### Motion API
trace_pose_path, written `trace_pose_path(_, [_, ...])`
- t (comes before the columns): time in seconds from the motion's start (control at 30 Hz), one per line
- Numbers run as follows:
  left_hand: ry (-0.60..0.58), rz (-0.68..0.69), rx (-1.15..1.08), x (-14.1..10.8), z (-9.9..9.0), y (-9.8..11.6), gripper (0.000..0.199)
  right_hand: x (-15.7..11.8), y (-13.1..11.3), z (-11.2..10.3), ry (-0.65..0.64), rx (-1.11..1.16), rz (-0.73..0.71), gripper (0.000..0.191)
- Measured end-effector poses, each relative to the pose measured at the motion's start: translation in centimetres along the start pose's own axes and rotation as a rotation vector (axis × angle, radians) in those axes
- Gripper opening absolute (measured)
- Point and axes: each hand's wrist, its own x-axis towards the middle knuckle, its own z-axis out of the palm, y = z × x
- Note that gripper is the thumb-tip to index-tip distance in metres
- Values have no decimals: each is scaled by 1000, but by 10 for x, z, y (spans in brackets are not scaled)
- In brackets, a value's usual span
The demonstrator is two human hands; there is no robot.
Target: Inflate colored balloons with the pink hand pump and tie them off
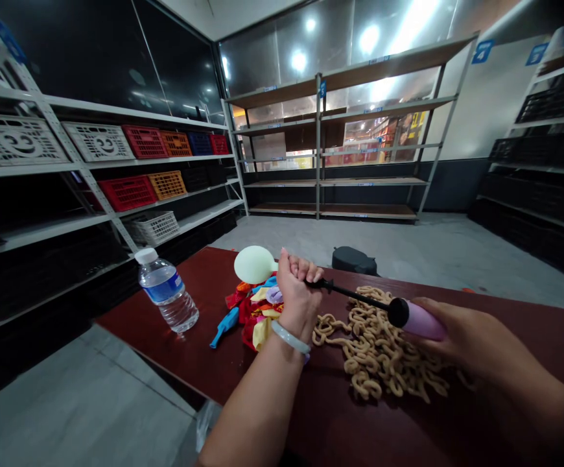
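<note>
Shelves wrap the room on my feed, crates on the left racks, dark red counter up front. Balloon: pale green, rounded out, just above the far side of the pile, neck running into the left hand. That hand is curled tight round the neck and the black end of the pump; I can't tell how the two join, fingers hide it. Black rod shows long between the hands, so I read the pump as drawn out. Right hand wraps the lilac barrel, most fingers out of my sight.

Progress, my read: one balloon has air in it, neck held, no knot visible to me. Pile beside the left wrist is limp: red, blue, yellow, lilac, none filled that I can see. So one part done, the rest not begun.

Further out: tan loops heaped right of the pile, below the rod. Bottle at the counter's left, capped. Black case past the far edge; support hidden.
</note>
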Motion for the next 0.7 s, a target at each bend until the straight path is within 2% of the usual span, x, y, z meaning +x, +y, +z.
trace_pose_path(0.17, [-18, -114, 14, -26, 7, -31, 51, -1, -30, 0, -39, 12, 13, 59])
trace_pose_path(0.3, [-80, -188, 82, -46, 11, -47, 54, 0, -55, -4, -50, 86, -23, 49])
trace_pose_path(0.4, [-86, -150, 156, -52, 14, -49, 54, 1, -60, -7, -91, 171, -37, 48])
trace_pose_path(0.5, [-109, -180, 162, -51, 14, -49, 53, 0, -59, -7, -84, 146, -19, 53])
trace_pose_path(0.6, [-140, -245, 100, -45, 13, -48, 54, 0, -57, -4, -40, 72, -28, 53])
trace_pose_path(0.7, [-112, -230, 75, -32, 11, -36, 55, 0, -51, -2, -40, 56, -21, 53])
